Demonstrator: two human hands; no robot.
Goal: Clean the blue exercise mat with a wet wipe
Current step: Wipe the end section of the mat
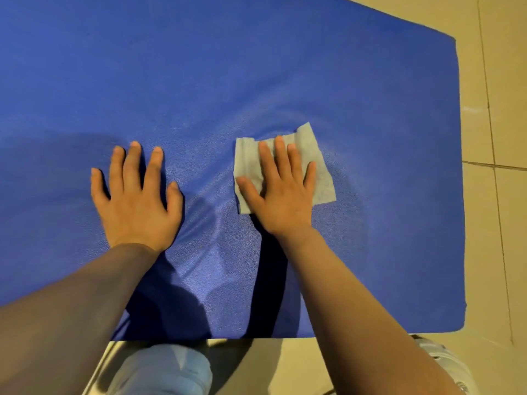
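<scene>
Right of centre, the right hand (281, 192) presses the wet wipe (319, 169) under flat, spread fingers (281, 151) on the blue mat (228, 67); the left hand (137, 195) rests flat, empty, centre-left.

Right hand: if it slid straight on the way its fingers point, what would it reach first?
The right hand lies flat on the wet wipe, fingers pointing toward the far side of the blue mat. Beyond the wipe's far edge, only bare mat shows on that line; nothing else stands there as far as the picture shows.
</scene>
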